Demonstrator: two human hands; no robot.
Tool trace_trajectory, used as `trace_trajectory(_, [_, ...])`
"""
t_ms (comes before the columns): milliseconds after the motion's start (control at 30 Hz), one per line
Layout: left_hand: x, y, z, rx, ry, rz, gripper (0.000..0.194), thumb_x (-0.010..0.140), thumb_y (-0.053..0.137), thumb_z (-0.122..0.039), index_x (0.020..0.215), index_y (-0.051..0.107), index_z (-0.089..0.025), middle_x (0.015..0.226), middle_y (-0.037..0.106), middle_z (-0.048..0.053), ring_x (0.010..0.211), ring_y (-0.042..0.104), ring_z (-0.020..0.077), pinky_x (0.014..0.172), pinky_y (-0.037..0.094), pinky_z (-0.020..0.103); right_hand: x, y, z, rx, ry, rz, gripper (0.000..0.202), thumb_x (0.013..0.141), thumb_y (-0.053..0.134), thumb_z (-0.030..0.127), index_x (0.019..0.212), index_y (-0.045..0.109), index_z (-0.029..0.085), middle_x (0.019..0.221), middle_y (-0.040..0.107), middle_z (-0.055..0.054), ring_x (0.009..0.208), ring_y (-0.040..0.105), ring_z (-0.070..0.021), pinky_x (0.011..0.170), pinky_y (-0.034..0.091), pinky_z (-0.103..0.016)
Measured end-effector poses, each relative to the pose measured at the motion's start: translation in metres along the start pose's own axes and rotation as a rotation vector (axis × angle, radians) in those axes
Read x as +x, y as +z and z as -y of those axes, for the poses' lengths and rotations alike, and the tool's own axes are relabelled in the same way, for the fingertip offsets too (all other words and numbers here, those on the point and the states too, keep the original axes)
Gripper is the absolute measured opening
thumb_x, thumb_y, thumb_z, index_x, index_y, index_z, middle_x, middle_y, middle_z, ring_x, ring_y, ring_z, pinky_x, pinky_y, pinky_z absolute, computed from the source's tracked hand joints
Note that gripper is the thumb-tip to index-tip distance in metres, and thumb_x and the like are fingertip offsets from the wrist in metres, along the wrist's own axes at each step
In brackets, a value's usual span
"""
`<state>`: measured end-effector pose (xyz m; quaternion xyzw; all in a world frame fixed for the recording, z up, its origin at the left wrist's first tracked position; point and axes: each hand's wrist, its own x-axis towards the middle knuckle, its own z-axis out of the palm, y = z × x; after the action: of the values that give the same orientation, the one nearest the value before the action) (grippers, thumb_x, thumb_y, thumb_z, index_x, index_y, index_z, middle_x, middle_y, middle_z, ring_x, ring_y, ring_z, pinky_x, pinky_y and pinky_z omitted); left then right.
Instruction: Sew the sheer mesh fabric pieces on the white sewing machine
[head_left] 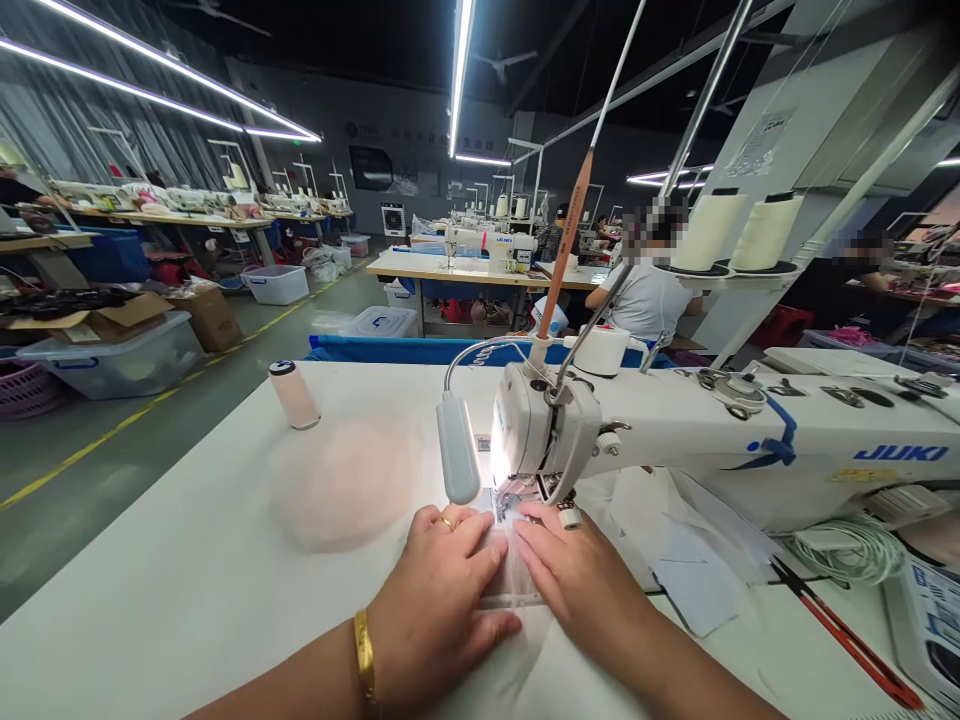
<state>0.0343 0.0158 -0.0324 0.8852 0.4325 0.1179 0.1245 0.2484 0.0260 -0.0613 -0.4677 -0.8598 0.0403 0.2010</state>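
Both of my hands lie at the needle area of a white JUKI sewing machine point(551, 430). A thin, sheer pale fabric point(515, 585) runs between them toward the lit presser foot point(504, 508). My left hand point(450, 575), with a gold ring and bracelet, rests left of the foot, fingers laid forward on the fabric and thumb apart. On the right side, my right hand point(574, 570) has its fingers stretched flat toward the foot, pressing the fabric. Neither hand grips anything visibly. A grey lamp point(458, 450) on a bent neck hangs just beyond my left fingers.
Left on the table are a peach thread cone point(294, 395) and a blurred peach, fabric-like heap point(349, 480). At right lie paper pieces point(697, 590), red-handled tweezers point(847, 635) and a pale green cord coil point(847, 550). Thread cones point(709, 232) stand above. A person point(652, 285) sits ahead.
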Motion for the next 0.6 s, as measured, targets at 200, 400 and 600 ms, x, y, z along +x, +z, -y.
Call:
trace_trajectory(200, [-0.016, -0.004, -0.003, 0.032, 0.082, 0.093, 0.065, 0.071, 0.088, -0.041, 0.127, 0.063, -0.019, 0.144, 0.059, 0.017, 0.13, 0.054, 0.0433, 0.103, 0.044, 0.06, -0.01, -0.041, 0.005, 0.214, -0.057, 0.251, 0.061, 0.076, 0.094, 0.045, 0.126, 0.065, 0.026, 0.132, 0.068, -0.007, 0.112, 0.062, -0.0331, 0.097, 0.055, -0.045])
trace_trajectory(400, [0.002, 0.022, 0.009, -0.077, 0.075, -0.191, 0.02, 0.084, 0.041, -0.003, 0.078, 0.047, -0.022, 0.082, 0.063, 0.004, 0.073, 0.057, 0.0204, 0.066, 0.045, 0.032, -0.009, -0.025, 0.0, 0.246, -0.152, 0.106, 0.02, 0.103, 0.052, 0.011, 0.108, 0.065, 0.025, 0.104, 0.072, -0.005, 0.096, 0.065, -0.0255, 0.085, 0.052, -0.039])
trace_trajectory(600, [0.024, 0.012, 0.01, -0.197, -0.112, -0.151, 0.015, 0.072, 0.052, -0.012, 0.077, 0.042, -0.023, 0.076, 0.057, 0.0, 0.066, 0.05, 0.0184, 0.059, 0.037, 0.03, -0.001, -0.014, -0.001, 0.389, -0.052, -0.195, 0.021, 0.107, 0.042, 0.02, 0.099, 0.061, 0.025, 0.093, 0.071, -0.003, 0.087, 0.065, -0.0226, 0.081, 0.051, -0.036])
